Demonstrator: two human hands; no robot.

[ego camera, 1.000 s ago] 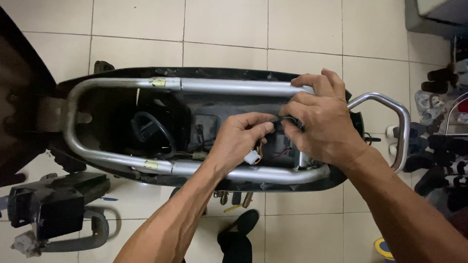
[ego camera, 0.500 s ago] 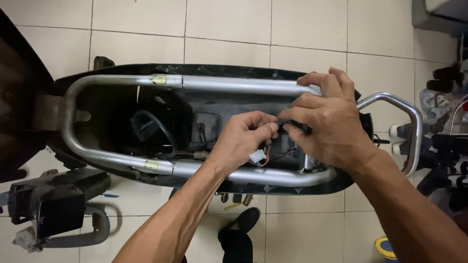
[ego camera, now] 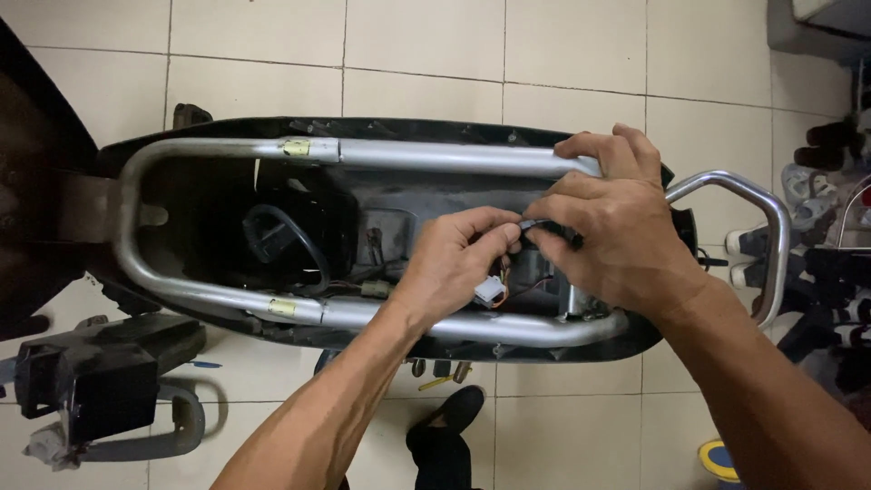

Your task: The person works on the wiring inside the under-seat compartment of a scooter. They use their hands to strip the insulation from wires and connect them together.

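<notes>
Both hands sit almost where they were a moment ago, though the view has slid a little, so the frame now lies a bit more to the left. Left hand is closed, its thumb and fingers pinching a black wire at its tip. Right hand is closed too and grips the same wire from the other side, so the two hands touch at the fingertips. Just under the left hand hangs a small white plug with thin orange and red wires beside it; I cannot tell if the hand holds the plug.

Both hands work inside a silver tube frame of a scooter with the seat off. One tube runs above the right hand and one runs below both hands. Left of the left hand sits a dark hollow with a black hose loop. A bent silver rail curves just right of the right hand. Down low, well left of the left arm, a black box part lies on the tiled floor. A black shoe stands between the arms. Some small bits lie on the floor under the frame.
</notes>
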